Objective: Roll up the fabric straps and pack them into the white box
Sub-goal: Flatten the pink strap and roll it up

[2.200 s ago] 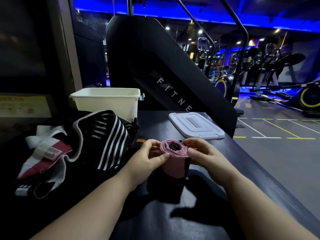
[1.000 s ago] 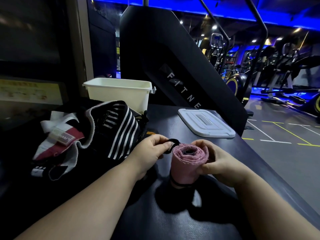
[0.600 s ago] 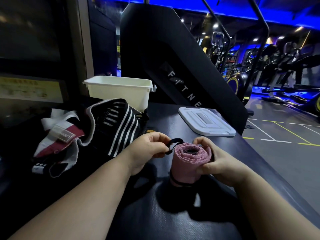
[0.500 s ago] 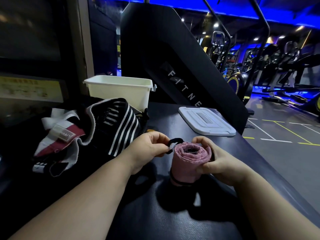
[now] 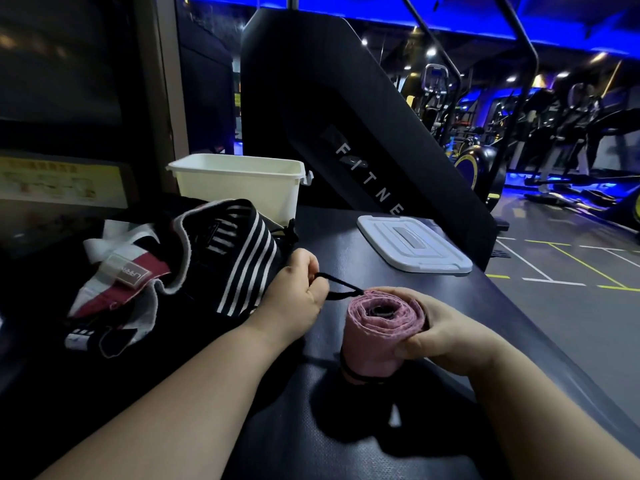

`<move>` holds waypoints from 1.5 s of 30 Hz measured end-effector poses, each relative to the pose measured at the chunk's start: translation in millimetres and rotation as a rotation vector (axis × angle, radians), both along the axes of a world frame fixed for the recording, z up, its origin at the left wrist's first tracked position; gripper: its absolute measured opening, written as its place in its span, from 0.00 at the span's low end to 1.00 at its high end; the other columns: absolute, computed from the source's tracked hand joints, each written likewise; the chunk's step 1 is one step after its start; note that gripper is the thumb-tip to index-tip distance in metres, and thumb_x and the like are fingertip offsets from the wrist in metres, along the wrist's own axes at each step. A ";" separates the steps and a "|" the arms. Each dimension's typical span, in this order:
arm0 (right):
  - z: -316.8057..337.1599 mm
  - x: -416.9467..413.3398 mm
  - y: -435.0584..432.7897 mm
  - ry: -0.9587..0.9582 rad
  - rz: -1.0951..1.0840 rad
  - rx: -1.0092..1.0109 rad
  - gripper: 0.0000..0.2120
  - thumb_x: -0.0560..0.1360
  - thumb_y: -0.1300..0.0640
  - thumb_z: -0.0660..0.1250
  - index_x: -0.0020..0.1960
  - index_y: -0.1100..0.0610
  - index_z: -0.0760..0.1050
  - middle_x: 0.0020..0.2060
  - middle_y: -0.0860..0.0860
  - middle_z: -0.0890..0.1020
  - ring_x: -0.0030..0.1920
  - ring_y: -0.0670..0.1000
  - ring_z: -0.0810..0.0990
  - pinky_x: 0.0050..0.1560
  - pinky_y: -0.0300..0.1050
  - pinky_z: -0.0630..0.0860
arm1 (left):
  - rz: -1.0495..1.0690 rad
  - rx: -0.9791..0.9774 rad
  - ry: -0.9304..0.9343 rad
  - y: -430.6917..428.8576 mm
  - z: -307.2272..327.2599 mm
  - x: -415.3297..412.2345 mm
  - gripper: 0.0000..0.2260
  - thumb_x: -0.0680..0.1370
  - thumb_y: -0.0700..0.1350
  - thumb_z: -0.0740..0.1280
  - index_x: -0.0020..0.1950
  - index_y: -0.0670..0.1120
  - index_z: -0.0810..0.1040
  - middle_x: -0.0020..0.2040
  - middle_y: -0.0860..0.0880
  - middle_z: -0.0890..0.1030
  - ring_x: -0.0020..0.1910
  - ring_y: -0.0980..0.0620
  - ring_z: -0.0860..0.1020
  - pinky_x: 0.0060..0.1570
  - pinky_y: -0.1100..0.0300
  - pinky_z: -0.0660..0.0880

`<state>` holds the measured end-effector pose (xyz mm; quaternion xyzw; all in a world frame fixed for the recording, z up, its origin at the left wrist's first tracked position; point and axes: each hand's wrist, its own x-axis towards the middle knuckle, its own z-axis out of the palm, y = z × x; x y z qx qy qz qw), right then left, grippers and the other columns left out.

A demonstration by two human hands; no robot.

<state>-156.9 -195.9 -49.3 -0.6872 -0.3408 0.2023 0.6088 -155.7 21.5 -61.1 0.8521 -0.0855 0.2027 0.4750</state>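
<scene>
Now right hand (image 5: 446, 336) grips pink roll (image 5: 379, 336); left hand (image 5: 294, 289) pinches its black loop (image 5: 341, 289) (taut).

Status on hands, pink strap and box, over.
Left hand pinches black loop, stretched taut. Right hand grips pink rolled strap, held upright. White box open, lid off beside it; loose striped straps heaped in front.

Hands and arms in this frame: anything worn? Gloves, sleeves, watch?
Left hand and right hand are both bare, with no gloves, rings or tape visible. No sleeves, watch or wristbands show up to the frame edge. The light is dim, so small marks can't be ruled out.
</scene>
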 end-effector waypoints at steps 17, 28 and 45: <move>-6.6 -0.5 -4.1 0.050 -0.027 -0.027 0.35 0.52 0.62 0.74 0.59 0.60 0.72 0.48 0.50 0.82 0.50 0.47 0.79 0.51 0.40 0.76 | -0.243 -0.374 0.104 -9.4 8.5 -16.6 0.07 0.78 0.38 0.66 0.44 0.50 0.78 0.34 0.55 0.76 0.30 0.60 0.72 0.33 0.66 0.72; -4.8 -2.8 -0.2 0.060 -0.004 -0.053 0.35 0.53 0.63 0.74 0.60 0.61 0.71 0.49 0.49 0.82 0.51 0.47 0.79 0.52 0.40 0.75 | -0.049 -0.532 0.130 -13.1 9.1 -11.0 0.11 0.80 0.36 0.59 0.43 0.46 0.76 0.32 0.49 0.74 0.24 0.59 0.69 0.23 0.67 0.64; -4.3 -3.8 -0.6 0.069 -0.019 -0.071 0.35 0.53 0.63 0.75 0.59 0.61 0.71 0.48 0.50 0.81 0.50 0.47 0.79 0.50 0.40 0.76 | -0.334 -0.778 0.134 -10.4 14.5 -17.2 0.13 0.79 0.31 0.58 0.41 0.45 0.75 0.30 0.54 0.74 0.28 0.59 0.66 0.32 0.63 0.62</move>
